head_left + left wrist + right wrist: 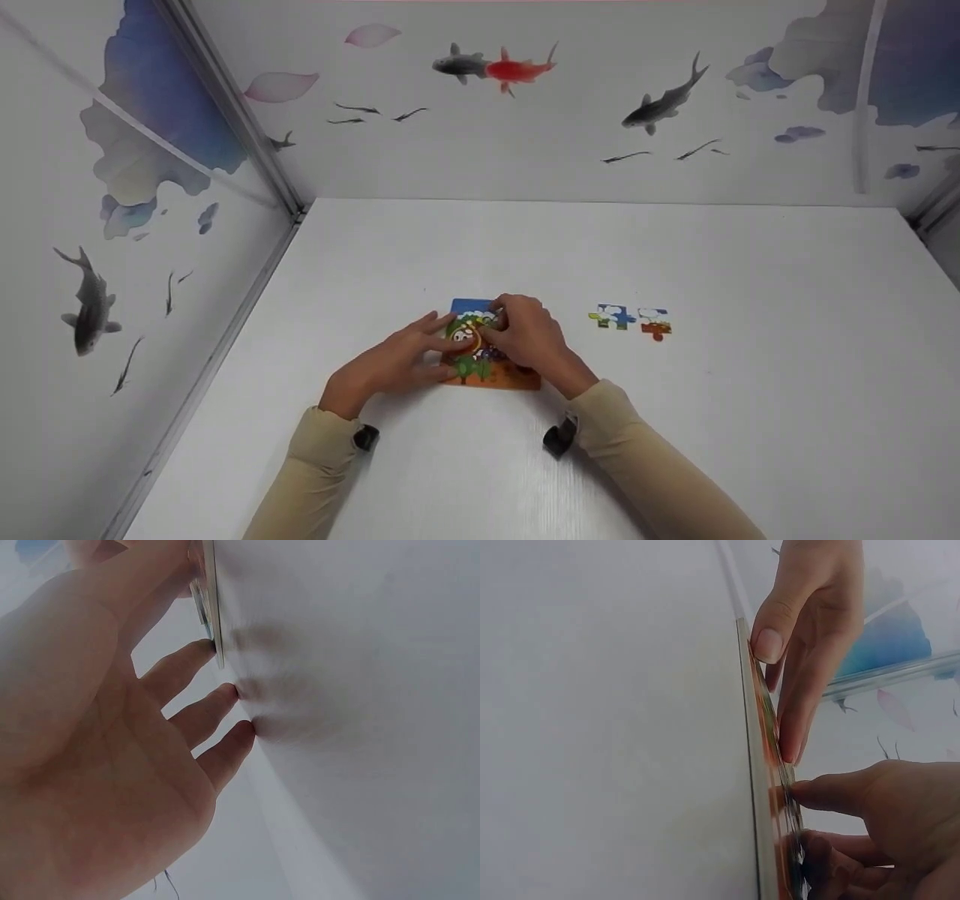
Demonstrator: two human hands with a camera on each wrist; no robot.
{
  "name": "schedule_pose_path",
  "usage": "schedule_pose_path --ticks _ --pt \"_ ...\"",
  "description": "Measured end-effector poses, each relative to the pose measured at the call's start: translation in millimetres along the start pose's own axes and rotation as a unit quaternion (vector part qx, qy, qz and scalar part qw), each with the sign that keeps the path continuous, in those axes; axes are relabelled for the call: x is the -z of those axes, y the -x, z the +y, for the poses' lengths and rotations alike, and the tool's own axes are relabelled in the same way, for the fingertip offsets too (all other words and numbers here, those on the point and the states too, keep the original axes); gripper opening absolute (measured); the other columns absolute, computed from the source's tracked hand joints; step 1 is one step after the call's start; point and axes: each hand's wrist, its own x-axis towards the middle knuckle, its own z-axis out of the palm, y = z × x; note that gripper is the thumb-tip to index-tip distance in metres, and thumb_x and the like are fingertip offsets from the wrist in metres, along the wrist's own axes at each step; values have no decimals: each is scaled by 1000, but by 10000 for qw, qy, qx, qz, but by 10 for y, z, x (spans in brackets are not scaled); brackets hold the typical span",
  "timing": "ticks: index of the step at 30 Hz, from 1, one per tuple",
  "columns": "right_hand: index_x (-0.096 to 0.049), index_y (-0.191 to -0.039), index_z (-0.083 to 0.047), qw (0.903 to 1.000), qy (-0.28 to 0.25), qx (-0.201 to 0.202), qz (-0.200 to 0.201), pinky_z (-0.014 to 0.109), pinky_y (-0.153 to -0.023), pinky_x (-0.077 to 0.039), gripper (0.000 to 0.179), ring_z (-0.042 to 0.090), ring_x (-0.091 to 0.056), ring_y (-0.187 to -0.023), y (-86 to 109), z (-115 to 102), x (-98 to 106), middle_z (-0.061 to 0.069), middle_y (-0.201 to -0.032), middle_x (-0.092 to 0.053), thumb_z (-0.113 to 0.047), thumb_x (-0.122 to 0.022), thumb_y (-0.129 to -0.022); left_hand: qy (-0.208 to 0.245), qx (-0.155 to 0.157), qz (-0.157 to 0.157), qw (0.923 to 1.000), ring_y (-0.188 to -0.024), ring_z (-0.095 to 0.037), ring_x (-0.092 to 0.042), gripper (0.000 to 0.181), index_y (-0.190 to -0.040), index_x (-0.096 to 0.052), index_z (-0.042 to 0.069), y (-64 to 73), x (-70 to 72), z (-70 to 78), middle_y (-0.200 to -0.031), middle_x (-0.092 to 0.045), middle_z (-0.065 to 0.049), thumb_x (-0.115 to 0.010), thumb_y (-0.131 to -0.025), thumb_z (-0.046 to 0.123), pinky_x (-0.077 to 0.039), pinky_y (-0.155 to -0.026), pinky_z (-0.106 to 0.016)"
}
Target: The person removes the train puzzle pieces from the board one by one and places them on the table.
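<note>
A colourful jigsaw puzzle (510, 377) in its flat tray lies on the white table, showing blue sky, green trees and orange ground. Along its left side, my left hand (397, 356) rests with fingers spread, thumb and forefinger on the picture. The left wrist view shows other fingertips (246, 726) down at the table beside the tray edge (215, 615). My right hand (529, 334) is over the puzzle's upper right, its thumb and curled fingers pinching a puzzle piece at the surface. That piece is mostly hidden beneath the fingers.
Two loose puzzle pieces lie to the right of the tray: a blue and white one (613, 316) and one with white and orange-red parts (655, 328). Walls printed with fish (517, 71) stand behind and at the left of the table (750, 420).
</note>
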Motion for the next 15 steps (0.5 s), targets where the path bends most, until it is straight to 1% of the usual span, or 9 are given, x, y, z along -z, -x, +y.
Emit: schedule_pose_path --ticks 3,8,11,15 --pt "-72 -135 -6 9999 -88 29 -46 38 -80 -63 45 17 -66 -85 11 32 19 5 -97 -72 -31 -81 -100 -2 -1 -18 10000 -170 -40 -13 55 -158 -58 27 3 2 4 -180 -28 -7 -74 -105 27 -30 -130 -67" --pt "-73 -133 -5 9980 -482 371 -176 37 -82 -61 39 16 -66 -88 30 109 74 4 -101 -74 -25 -80 -101 -10 -91 -1 10000 -169 -42 -15 55 -158 -58 28 -6 5 -4 -180 -29 -9 -74 -105 27 -30 -130 -67" --pt "-72 -134 -5 9959 -689 509 -299 36 -83 -60 37 15 -67 -92 51 160 122 3 -106 -75 -21 -79 -101 3 -116 -5 9999 -169 -43 -15 54 -157 -58 29 -8 10 -9 -180 -29 -11 -74 -105 26 -30 -130 -67" --pt "-70 -139 -7 9943 -768 632 -380 34 -80 -60 39 16 -67 -93 96 248 198 4 -112 -75 -19 -78 -102 39 -111 -28 9999 -169 -43 -14 54 -157 -58 29 -3 13 -8 -180 -28 -10 -74 -105 27 -29 -131 -68"
